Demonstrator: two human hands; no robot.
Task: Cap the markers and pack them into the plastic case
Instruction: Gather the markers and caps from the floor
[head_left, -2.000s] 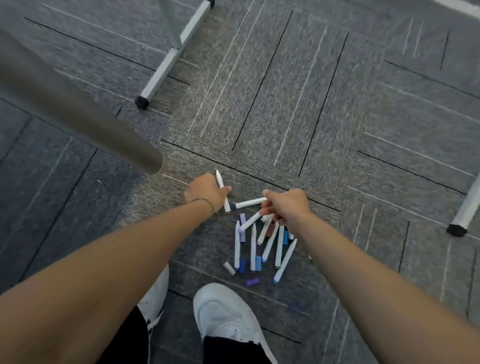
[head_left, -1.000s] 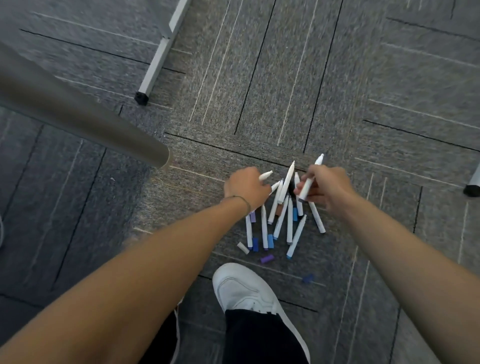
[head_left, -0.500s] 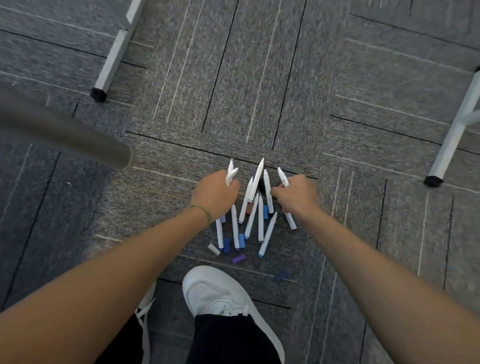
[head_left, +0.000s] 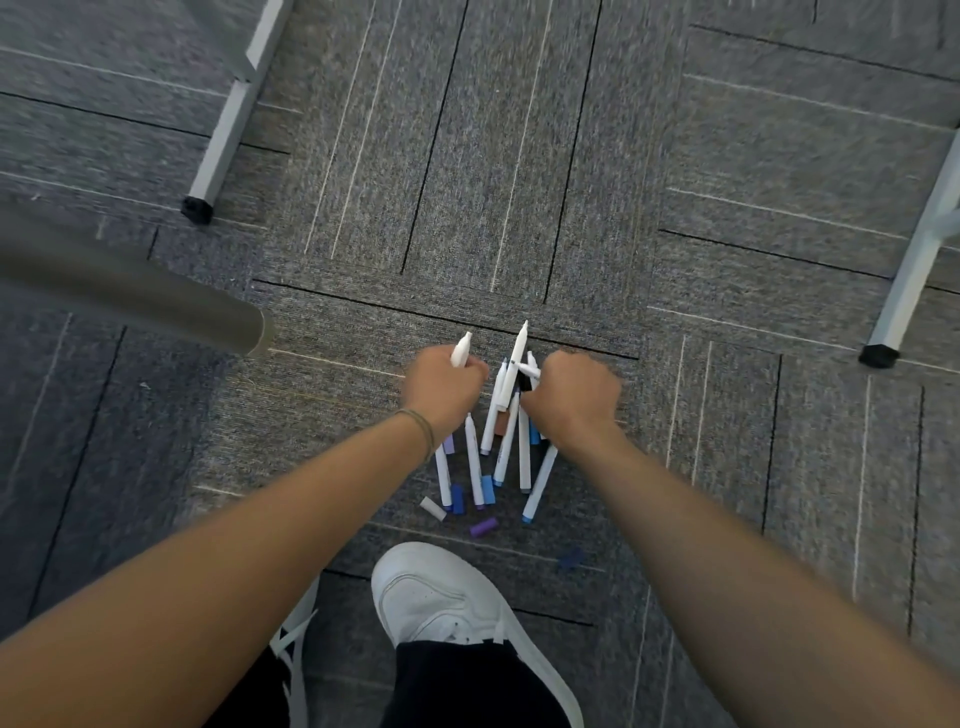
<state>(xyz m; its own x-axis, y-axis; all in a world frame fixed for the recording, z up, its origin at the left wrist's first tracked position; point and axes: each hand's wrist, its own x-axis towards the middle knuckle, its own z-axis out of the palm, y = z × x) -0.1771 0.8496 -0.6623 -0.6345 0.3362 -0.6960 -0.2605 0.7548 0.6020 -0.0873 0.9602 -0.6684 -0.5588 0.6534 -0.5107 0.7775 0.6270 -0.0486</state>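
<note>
Grey carpet tiles (head_left: 519, 156) with thin stripes, two white metal legs (head_left: 223, 135), blurred grey tube (head_left: 130, 291)

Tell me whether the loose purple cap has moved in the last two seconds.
No. The purple cap lies in the same spot, just above the pale carpet line.

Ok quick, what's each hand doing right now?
Left hand: closed around a white marker that sticks up out of the fist.
Right hand: closed, gripping markers from the pile on the carpet.
</note>
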